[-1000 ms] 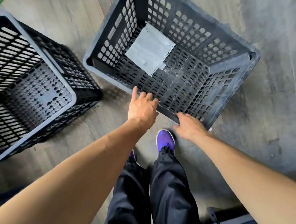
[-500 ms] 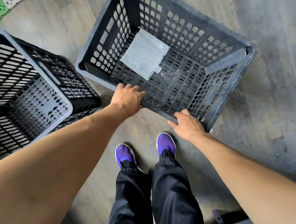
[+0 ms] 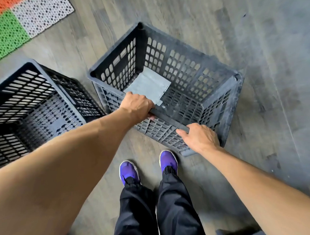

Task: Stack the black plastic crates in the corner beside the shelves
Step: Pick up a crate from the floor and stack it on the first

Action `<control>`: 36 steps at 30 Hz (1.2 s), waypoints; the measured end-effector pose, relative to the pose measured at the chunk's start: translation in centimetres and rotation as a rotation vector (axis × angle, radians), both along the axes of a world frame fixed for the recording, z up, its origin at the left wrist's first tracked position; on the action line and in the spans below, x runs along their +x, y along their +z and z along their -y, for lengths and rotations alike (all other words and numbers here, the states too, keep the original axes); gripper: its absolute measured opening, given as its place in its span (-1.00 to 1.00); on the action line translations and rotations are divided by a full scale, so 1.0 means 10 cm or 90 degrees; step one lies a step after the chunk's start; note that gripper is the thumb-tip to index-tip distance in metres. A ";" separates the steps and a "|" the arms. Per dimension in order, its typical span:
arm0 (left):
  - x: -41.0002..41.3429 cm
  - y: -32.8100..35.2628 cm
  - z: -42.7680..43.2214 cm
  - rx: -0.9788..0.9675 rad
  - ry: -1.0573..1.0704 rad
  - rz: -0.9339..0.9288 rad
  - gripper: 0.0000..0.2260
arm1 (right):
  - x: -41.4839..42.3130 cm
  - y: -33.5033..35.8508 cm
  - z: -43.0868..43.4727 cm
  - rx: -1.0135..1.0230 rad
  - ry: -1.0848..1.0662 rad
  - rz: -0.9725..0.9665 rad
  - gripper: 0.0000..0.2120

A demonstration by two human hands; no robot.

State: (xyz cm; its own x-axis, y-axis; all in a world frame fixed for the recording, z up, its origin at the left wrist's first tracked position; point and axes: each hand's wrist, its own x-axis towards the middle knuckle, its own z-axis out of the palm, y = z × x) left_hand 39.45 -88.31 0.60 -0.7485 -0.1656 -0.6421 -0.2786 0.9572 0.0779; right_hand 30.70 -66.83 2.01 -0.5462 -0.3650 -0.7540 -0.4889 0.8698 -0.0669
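So both hands are clamped on the near rim of the dusty crate (image 3: 167, 92): left hand (image 3: 137, 106) curled over the rim toward the left corner, right hand (image 3: 200, 138) wrapped over it near the right corner, fingers closed around the edge on both. The crate looks tipped up toward the person, with its near wall facing the camera, so I'd guess it's mid-lift or about to be dragged. A grey sheet (image 3: 148, 86) is lying loose on its floor, partly under the left hand. The second crate (image 3: 32, 104) sits just beside it on the left, upright and open, on the grey floor (image 3: 262, 43); no shelves or corner visible from here, so can't say how far there is to carry. What could go wrong, imo: gripping only one long edge means the far side hangs and swings, so the crate could twist out of the fingers or clip the neighbour crate's corner. It's also right over the purple shoes (image 3: 147, 167), so a slip lands on toes. And that loose sheet may slide out or stop the crates from nesting flat.
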 end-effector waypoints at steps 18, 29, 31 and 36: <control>0.51 1.35 -0.25 -0.033 0.090 -0.120 -0.65 | -0.10 1.54 0.03 -0.063 0.198 -0.087 -0.60; 0.75 3.07 -0.52 -0.145 0.142 -0.142 -0.71 | -0.05 2.99 -0.05 -0.176 0.253 -0.106 -0.66; 0.93 3.26 -0.58 -0.162 0.171 -0.145 -0.75 | 0.03 3.18 -0.04 -0.196 0.288 -0.102 -0.66; 1.43 3.81 -0.73 -0.163 0.278 -0.134 -0.72 | 0.34 3.55 0.10 -0.249 0.375 -0.074 -0.64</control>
State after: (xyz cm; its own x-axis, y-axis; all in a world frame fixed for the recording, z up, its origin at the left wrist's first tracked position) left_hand 53.78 -81.03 38.72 -0.6826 -0.6216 -0.3844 -0.6584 0.7513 -0.0457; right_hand 34.05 -67.87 37.52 -0.2446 -0.8555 -0.4563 -0.8926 0.3825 -0.2387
